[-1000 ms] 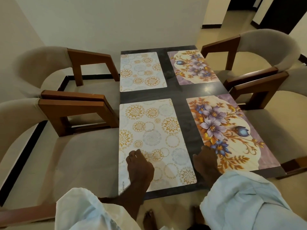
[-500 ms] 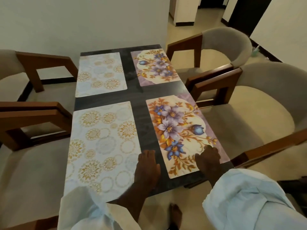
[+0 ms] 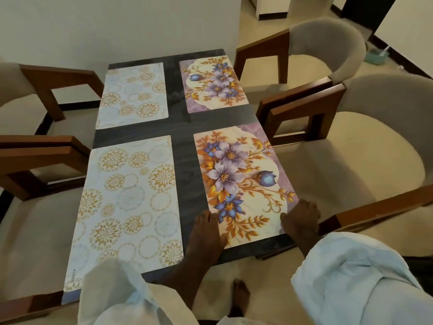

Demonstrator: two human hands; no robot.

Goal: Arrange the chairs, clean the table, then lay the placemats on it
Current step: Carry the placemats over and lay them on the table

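Dark counter point(image 3: 180, 127) stands end-on to a pale wall point(image 3: 117, 24), with padded wooden chairs point(image 3: 351, 165) drawn up, two along each long side. Four placemats lie on it.

Landmark: near floral placemat point(image 3: 243, 179), flat on the counter's near right quarter. Far floral placemat point(image 3: 213, 83) lies beyond it. Near gold-circle placemat point(image 3: 126, 202) lies left of it across a bare strip. Far gold-circle placemat point(image 3: 133, 95) lies beyond and left.

Left hand point(image 3: 206, 228) rests on the landmark's near left corner, fingers fairly straight, holding nothing. Right hand point(image 3: 301, 219) sits at its near right corner, fingers bent at the edge; a pinch cannot be confirmed.

Judgement: chairs set, all mats down, final squaring in hand. The landmark appears slightly skewed; the next move calls for a small two-handed slide to align it with its neighbours, under light pressure so it does not buckle
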